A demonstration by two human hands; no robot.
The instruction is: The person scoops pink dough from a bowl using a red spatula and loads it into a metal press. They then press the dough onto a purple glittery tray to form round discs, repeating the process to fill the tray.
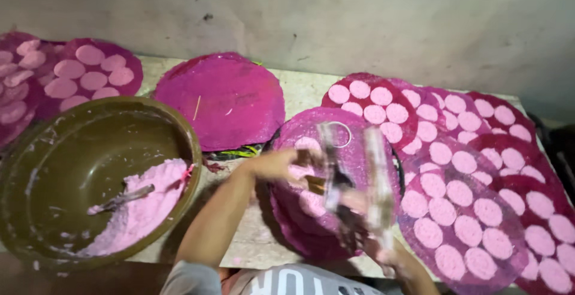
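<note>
Over the middle magenta tray point(353, 151), both hands are working fast and blurring as they go. The left hand point(281, 164) is reaching across it, fingers curled near a small brownish piece, though the blur is hiding how tight that grip is. The right hand point(377, 244) is coming up from below with a streaked, pale tool point(374, 175); it looks closed around it, but I cannot tell for sure. A metal ring point(341, 134) is lying on the tray's far side, with a few pale pink discs point(306, 144) showing beside it. To the left, the big olive bowl point(36, 169) is holding pink paste point(144, 208) with a spoon point(123, 199) stuck in it. Filled trays point(473, 211) are overlapping to the right on the tabletop point(305, 88). The risk, as I judge it: at this speed a hand could be smearing wet discs or nudging that ring off its spot.
</note>
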